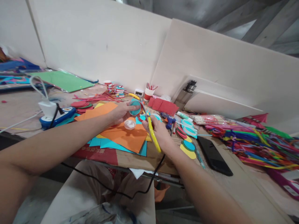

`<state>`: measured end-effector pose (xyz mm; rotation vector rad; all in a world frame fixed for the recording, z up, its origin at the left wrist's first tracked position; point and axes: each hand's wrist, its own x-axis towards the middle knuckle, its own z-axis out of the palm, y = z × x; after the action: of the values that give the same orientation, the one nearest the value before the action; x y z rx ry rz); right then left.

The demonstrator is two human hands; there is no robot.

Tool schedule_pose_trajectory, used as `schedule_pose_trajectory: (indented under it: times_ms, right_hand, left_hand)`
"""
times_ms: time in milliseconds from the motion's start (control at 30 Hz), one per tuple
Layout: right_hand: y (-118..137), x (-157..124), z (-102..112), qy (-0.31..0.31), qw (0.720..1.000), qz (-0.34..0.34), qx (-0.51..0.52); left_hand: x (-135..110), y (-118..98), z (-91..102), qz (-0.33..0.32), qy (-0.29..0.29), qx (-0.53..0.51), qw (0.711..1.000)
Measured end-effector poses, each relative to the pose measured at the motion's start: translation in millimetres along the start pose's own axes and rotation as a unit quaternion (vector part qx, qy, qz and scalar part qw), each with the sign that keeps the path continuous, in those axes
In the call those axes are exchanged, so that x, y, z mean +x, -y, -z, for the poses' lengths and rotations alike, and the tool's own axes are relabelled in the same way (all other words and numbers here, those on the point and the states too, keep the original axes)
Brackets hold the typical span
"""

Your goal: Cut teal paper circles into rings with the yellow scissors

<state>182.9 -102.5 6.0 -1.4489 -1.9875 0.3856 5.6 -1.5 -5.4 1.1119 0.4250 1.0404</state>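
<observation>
My left hand [121, 114] pinches a round blue piece [135, 107], apparently paper, with a pale rim, holding it up above the table. In my right hand [160, 129] is a pair of scissors [152, 134] with yellow handles. Its blades point up and away, just right of the blue piece; I cannot tell whether they touch it. Below the hands, a small white cup or lid [130, 124] rests on orange paper sheets [127, 137]. Blue sheets [116, 146] stick out underneath. Small blue and red scraps lie between my hands.
A black phone [214, 155] lies right of blue and yellow discs [188, 147]. Behind are a blue glue gun [168, 120] and red paper [163, 105]. Colourful pipe cleaners [247, 140] fill the right side. A power strip [57, 116] sits left; a black cable [140, 193] crosses my lap.
</observation>
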Motion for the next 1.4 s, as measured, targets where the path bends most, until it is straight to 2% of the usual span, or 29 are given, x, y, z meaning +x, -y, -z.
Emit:
schedule_pose_trajectory:
  times_ms: [200,400,567,833,1033,1400]
  right_hand:
    - [0.1,0.2,-3.3,-0.004,0.998,0.000,-0.058]
    - [-0.3,0.4,-4.6,-0.006,0.999,-0.007,-0.046]
    - [-3.4,1.0,-5.3,-0.004,0.998,-0.010,-0.060]
    - [-6.6,0.7,-7.1,-0.007,0.996,-0.008,-0.089]
    - [-6.0,0.4,-7.0,-0.010,0.996,-0.010,-0.092]
    - [-5.2,-1.2,-8.3,-0.010,0.994,-0.020,-0.107]
  left_hand:
    - [-0.3,0.7,-3.6,-0.006,-0.049,-0.022,0.999]
    - [1.3,6.7,3.7,-0.029,-0.036,0.023,0.999]
    - [1.0,7.3,3.7,-0.027,-0.050,0.042,0.997]
    - [-1.9,4.8,-0.8,-0.021,-0.059,0.044,0.997]
    - [-0.9,6.7,1.4,-0.005,-0.057,0.031,0.998]
    - [4.5,10.2,8.6,-0.019,-0.050,0.028,0.998]
